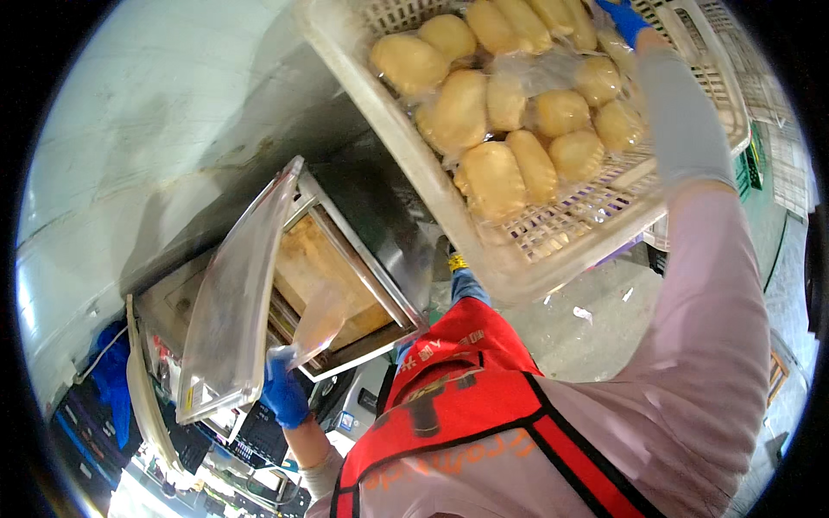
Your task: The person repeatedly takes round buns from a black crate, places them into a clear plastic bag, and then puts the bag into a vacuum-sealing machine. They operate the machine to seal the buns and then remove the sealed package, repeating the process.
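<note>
My left hand (285, 396), in a blue glove, is beside the raised clear lid (236, 291) of a metal chamber machine (363, 239). A piece of clear plastic film (322, 322) extends from its fingers over the machine's opening; whether the hand also touches the lid is unclear. At the top edge of the view, my right hand (625, 22), also gloved in blue, reaches over a white plastic crate (414, 162). Its fingers are partly cut off, so its grip cannot be made out. Pale yellow peeled root vegetables (491, 181) in clear bags lie in the crate, near that hand.
A stained pale wall (142, 123) runs along the left. Behind the lid, a blue plastic bag (115, 382) hangs near dark equipment. The grey floor (602, 337) carries small white scraps. More white crates (767, 78) stand at the right, near a green crate (751, 162).
</note>
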Available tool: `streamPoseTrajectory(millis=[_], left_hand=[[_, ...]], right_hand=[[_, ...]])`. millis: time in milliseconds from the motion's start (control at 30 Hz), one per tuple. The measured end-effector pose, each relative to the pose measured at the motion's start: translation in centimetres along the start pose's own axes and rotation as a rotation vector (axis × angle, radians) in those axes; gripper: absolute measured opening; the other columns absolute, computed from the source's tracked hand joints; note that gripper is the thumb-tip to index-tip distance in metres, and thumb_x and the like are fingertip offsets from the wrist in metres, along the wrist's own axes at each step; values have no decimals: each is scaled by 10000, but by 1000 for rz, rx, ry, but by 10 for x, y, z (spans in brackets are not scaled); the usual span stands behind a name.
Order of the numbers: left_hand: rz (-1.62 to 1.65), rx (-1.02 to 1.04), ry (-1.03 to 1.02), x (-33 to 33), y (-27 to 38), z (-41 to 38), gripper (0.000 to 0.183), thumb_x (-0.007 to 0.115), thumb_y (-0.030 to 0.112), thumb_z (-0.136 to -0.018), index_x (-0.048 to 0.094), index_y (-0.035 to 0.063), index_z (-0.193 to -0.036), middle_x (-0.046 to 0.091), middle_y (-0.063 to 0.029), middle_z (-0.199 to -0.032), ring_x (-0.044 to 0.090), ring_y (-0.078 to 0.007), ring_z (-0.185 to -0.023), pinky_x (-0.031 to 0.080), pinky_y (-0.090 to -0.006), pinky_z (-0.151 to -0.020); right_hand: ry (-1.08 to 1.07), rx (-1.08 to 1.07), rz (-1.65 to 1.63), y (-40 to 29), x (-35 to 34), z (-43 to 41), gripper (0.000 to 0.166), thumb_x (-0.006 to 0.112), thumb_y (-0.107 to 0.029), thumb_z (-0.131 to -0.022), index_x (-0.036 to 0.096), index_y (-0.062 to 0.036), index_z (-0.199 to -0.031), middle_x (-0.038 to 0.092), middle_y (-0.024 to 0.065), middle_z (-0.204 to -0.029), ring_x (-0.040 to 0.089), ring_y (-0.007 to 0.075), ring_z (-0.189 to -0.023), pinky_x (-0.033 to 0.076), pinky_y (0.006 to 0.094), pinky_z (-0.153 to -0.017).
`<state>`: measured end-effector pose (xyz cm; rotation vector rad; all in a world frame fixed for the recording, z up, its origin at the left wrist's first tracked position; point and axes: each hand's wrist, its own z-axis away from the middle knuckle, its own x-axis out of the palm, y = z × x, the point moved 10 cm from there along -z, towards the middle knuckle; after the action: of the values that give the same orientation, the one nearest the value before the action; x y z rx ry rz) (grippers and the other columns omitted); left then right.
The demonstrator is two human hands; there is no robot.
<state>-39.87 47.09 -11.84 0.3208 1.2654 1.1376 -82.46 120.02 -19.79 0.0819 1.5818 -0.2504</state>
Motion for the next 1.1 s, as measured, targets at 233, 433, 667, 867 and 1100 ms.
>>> streamPoseTrajectory(millis=[233,433,667,867,1100], left_hand=[[271,-93,45,12,-14,-7,213,436,129,-855,602,-4,-873,600,-49,-853,547,-139,-800,415,-277,-740],[214,49,-22,5,-67,-18,179,479,62,-847,604,-23,-942,615,-74,-885,558,-129,-818,424,-256,-759],[192,155,-262,-5,-55,-19,184,504,96,-842,606,-21,-941,618,-75,-901,555,-129,-844,418,-268,-792],[245,299,-403,-26,-63,-5,172,533,39,-805,615,8,-953,619,-100,-940,566,-163,-873,422,-281,-802],[174,270,-428,-35,-88,11,179,527,28,-805,616,10,-959,620,-85,-940,559,-152,-889,412,-267,-814]], right_hand=[[-7,-257,-543,-131,-162,145,447,473,-343,-830,508,38,-1060,529,223,-1057,495,315,-959,382,347,-840],[-560,-992,-1194,-319,-193,403,229,624,-165,-697,631,-20,-874,613,136,-862,583,288,-794,438,350,-708],[-412,-240,-1218,-392,57,512,636,660,-220,-710,359,-59,-1247,377,138,-1278,382,267,-1156,326,371,-938],[-273,-63,-419,-409,134,551,913,690,-305,-644,126,-167,-1348,216,154,-1358,250,345,-1222,282,437,-959],[-62,-22,-506,-371,129,561,776,680,-312,-644,300,-122,-1294,342,182,-1285,356,360,-1147,322,436,-928]])
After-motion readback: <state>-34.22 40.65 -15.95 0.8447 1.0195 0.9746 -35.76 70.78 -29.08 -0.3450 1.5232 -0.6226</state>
